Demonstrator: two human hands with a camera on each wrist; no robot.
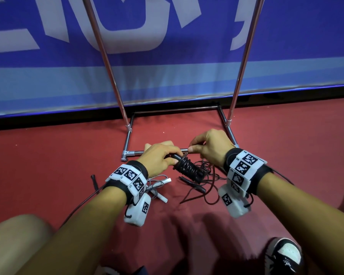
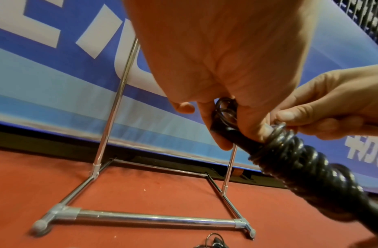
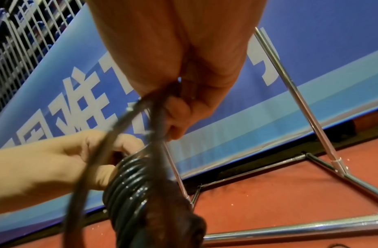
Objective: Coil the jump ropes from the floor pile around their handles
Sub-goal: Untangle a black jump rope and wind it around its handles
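The fingers (image 2: 289,115) of the right hand (image 1: 211,147) are curled tight and pinch the loose black cord (image 3: 120,120) just at the top turn of the coil. The left hand (image 1: 159,157) has its fingers (image 2: 207,120) wrapped round the end of the black handles (image 2: 232,134), holding them steady. The black jump rope (image 1: 189,169) is held low over the floor between both hands, with many neat turns already wound on the handles. From the coil, the rest of the cord hangs down to a loose tangle (image 1: 203,187) on the floor at about five o'clock.

I think the winding is well along but not done. The tangle could catch and tug the cord, and then the turns might go slack. If the left hand lets its grip slip, the turns could slide off the end. The cord could also snag the metal bar (image 1: 131,152) just behind the hands.

A white and grey jump rope (image 1: 159,187) lies on the floor at seven o'clock from the coil, under the left wrist. I cannot tell if it is coiled yet.

The floor (image 1: 48,155) is red and looks like carpet. A shiny metal rack (image 1: 113,80) stands at twelve o'clock. Behind it is a big blue banner (image 1: 48,76) with white letters. A black and white shoe (image 1: 284,255) shows at the bottom.
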